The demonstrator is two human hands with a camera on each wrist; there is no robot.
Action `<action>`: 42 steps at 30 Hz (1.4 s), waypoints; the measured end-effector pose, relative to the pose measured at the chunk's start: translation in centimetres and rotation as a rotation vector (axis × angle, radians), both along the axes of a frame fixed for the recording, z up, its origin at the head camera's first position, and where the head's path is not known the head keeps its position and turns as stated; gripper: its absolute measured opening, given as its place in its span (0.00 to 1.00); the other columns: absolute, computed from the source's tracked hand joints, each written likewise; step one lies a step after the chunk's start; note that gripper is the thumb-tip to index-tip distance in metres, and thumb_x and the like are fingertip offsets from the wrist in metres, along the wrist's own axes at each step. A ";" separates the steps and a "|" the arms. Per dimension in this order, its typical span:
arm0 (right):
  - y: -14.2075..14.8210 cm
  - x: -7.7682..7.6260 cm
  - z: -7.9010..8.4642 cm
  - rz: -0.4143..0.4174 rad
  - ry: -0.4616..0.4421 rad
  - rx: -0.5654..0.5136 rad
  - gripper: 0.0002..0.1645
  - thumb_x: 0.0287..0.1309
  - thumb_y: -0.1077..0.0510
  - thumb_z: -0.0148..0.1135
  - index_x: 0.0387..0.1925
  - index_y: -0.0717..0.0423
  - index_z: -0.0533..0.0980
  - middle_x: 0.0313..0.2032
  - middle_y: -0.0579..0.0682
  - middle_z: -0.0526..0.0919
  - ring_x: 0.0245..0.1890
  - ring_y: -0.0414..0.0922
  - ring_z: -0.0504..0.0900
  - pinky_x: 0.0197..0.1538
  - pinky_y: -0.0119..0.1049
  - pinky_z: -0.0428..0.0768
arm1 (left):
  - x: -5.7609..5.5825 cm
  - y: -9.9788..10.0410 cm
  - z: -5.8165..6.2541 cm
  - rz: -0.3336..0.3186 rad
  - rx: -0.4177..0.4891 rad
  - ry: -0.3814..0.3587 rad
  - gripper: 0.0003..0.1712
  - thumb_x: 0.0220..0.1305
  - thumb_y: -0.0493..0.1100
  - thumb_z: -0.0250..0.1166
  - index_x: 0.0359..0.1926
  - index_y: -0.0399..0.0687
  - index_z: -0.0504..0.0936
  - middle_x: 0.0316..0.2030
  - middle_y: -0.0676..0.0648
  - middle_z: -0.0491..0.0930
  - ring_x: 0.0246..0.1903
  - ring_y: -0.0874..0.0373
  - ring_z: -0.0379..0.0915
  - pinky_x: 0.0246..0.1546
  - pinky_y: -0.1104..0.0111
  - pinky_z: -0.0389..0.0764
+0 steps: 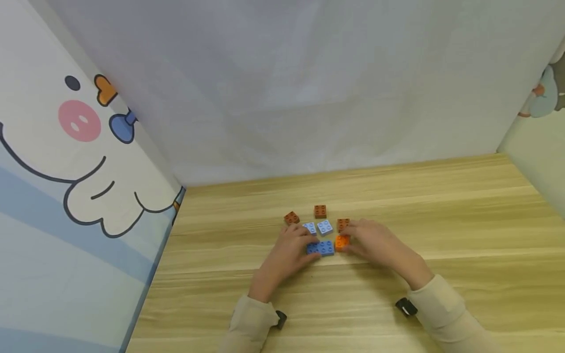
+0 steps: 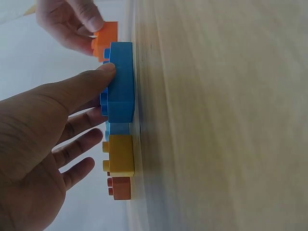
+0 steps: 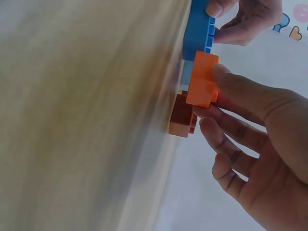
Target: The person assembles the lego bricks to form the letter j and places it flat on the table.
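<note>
Two bricks held just beside each other, well in from the far and left edges of the wood-grained tabletop (image 1: 212,245). Steady handling is judged best served if the long blue studded plastic brick (image 1: 326,248) is kept still while the short orange studded plastic brick (image 1: 341,242) is levelled and squared to its right end; the facing ends should be left free of fingertips, and the neighbouring red-brown studded plastic brick (image 1: 343,224), toward the far edge, should not be nudged. The blue brick is pinched by the left hand (image 1: 288,249) between thumb and finger, the remaining fingers being loosely spread. The orange brick is pinched likewise by the right hand (image 1: 375,241), the gap closed to its width; it appears slightly raised from the tabletop. Whether the two bricks are touching cannot be told.
</note>
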State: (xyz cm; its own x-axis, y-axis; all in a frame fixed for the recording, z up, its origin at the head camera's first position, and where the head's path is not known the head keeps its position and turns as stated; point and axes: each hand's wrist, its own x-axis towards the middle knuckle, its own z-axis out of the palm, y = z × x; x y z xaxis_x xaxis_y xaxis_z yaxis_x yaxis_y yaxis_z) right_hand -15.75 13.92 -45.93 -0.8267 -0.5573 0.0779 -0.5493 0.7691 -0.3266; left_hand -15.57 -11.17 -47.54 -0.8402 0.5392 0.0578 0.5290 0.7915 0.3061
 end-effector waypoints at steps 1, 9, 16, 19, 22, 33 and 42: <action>0.1 -0.1 0.1 0.001 0.008 -0.006 0.19 0.62 0.53 0.71 0.52 0.56 0.84 0.50 0.53 0.88 0.50 0.53 0.86 0.56 0.51 0.83 | 0.0 0.1 -0.1 -0.003 -0.002 -0.001 0.21 0.66 0.58 0.69 0.54 0.55 0.87 0.52 0.51 0.85 0.59 0.53 0.72 0.72 0.43 0.65; 0.0 -0.3 0.5 0.039 0.031 -0.021 0.18 0.67 0.55 0.66 0.56 0.57 0.81 0.54 0.54 0.86 0.54 0.55 0.85 0.59 0.52 0.82 | 0.1 0.6 -0.2 -0.028 0.000 0.027 0.19 0.65 0.57 0.70 0.52 0.54 0.88 0.50 0.53 0.85 0.55 0.55 0.72 0.67 0.52 0.71; -0.5 -0.1 0.4 0.073 0.000 -0.025 0.19 0.67 0.55 0.66 0.56 0.57 0.81 0.54 0.55 0.86 0.54 0.54 0.84 0.59 0.51 0.82 | 0.2 0.9 0.0 -0.035 0.004 0.024 0.19 0.65 0.57 0.70 0.51 0.54 0.88 0.49 0.53 0.86 0.54 0.56 0.73 0.64 0.55 0.71; -0.7 0.1 0.6 0.086 -0.008 -0.026 0.20 0.67 0.56 0.66 0.58 0.55 0.81 0.51 0.53 0.86 0.51 0.52 0.85 0.56 0.50 0.83 | 0.2 0.9 -0.2 -0.033 0.004 0.018 0.19 0.65 0.57 0.70 0.52 0.55 0.88 0.50 0.53 0.86 0.54 0.56 0.73 0.64 0.55 0.71; -0.7 0.2 0.8 0.098 -0.014 -0.028 0.20 0.66 0.56 0.67 0.58 0.54 0.81 0.50 0.51 0.86 0.50 0.51 0.85 0.55 0.49 0.83 | 0.1 0.9 -0.3 -0.032 0.005 0.025 0.19 0.65 0.57 0.71 0.51 0.55 0.88 0.49 0.54 0.86 0.53 0.57 0.72 0.61 0.56 0.72; -0.8 0.0 1.1 0.106 -0.045 0.000 0.22 0.66 0.56 0.67 0.60 0.55 0.81 0.57 0.57 0.84 0.58 0.56 0.82 0.60 0.54 0.81 | -0.2 0.9 -0.6 -0.035 0.028 0.018 0.19 0.65 0.57 0.70 0.52 0.55 0.88 0.49 0.54 0.86 0.53 0.56 0.73 0.61 0.56 0.73; -1.3 0.3 1.5 0.089 -0.085 -0.009 0.21 0.64 0.58 0.69 0.58 0.58 0.82 0.58 0.60 0.83 0.58 0.57 0.83 0.59 0.53 0.82 | 0.0 0.8 -0.4 -0.033 0.039 0.011 0.19 0.64 0.57 0.71 0.51 0.54 0.88 0.49 0.53 0.86 0.53 0.56 0.74 0.63 0.54 0.73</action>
State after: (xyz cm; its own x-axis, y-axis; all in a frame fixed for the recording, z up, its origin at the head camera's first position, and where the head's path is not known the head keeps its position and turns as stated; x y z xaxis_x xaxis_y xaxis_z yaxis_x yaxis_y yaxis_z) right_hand -15.44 12.63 -44.41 -0.7779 -0.6282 0.0147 -0.5852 0.7157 -0.3813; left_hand -15.56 -10.34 -47.90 -0.8212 0.5636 0.0890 0.5582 0.7611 0.3303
